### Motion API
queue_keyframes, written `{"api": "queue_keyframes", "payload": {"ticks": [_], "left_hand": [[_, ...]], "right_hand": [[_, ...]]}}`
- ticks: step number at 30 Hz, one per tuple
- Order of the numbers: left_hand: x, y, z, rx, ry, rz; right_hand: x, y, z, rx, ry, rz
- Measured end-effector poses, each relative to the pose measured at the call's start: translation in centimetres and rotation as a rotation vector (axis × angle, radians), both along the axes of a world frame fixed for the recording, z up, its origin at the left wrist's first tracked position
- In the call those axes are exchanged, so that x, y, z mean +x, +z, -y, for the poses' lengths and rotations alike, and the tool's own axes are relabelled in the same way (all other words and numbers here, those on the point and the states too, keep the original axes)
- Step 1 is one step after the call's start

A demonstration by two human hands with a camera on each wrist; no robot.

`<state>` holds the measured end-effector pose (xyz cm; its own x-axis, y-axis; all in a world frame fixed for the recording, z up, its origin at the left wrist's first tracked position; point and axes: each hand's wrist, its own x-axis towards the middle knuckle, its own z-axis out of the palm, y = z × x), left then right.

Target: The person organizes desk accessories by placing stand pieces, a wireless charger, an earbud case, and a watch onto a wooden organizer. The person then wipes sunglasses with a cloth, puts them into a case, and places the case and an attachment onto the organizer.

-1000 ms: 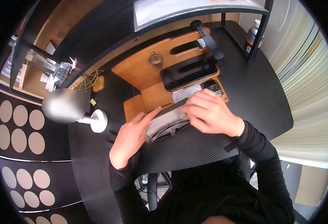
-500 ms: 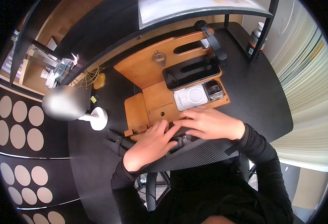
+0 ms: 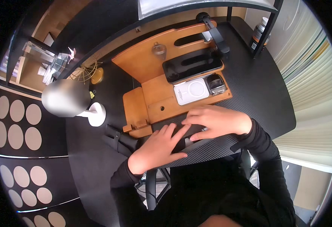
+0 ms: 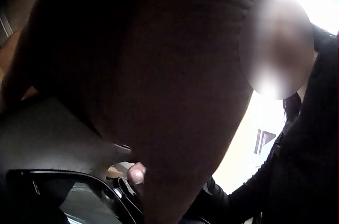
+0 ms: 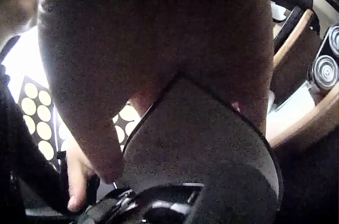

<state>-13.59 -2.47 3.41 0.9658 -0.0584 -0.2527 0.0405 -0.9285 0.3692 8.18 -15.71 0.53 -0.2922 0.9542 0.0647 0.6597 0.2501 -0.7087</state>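
Dark-rimmed eyeglasses (image 5: 169, 197) lie in a dark, grey-lined glasses case (image 5: 212, 129) close below my hands, at the desk's near edge. In the head view both hands cover much of it. My right hand (image 3: 216, 122) grips the case's upper part, thumb on the near side and fingers reaching over the far side. My left hand (image 3: 158, 146) lies along the case's left part, fingers extended toward my right fingertips and thumb held apart. In the left wrist view the glasses' frame (image 4: 53, 173) shows beside the lining.
A wooden desk organizer (image 3: 158, 92) stands just beyond the case. It holds a black phone (image 3: 192, 66), a white charger (image 3: 192, 90) and a watch (image 3: 216, 85). To the left are a black pouch (image 3: 118, 140) with a strap and a white lamp base (image 3: 97, 114).
The case has gone from raised and tilted to low by the desk's near edge, with the hands following. The left hand has shifted right, and its thumb now stands apart from the fingers.
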Motion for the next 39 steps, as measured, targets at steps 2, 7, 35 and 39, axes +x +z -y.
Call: {"api": "queue_keyframes", "payload": {"ticks": [2, 7, 35, 39], "left_hand": [[-0.2, 0.2, 0.8, 0.023, -0.008, -0.065], [-0.9, -2.3, 2.5, 0.191, -0.131, 0.171], [-12.6, 2.5, -12.6, 0.085, 0.797, 0.12], [-15.0, -2.1, -16.4, 0.055, 0.851, -0.036]], "right_hand": [[0.4, -0.1, 0.1, 0.022, -0.008, -0.059], [0.6, -1.2, 0.2, 0.111, 0.011, 0.004], [-0.6, -0.2, -0.5, -0.27, 0.02, -0.007], [-0.4, -0.6, -0.4, -0.203, 0.027, -0.024]]}}
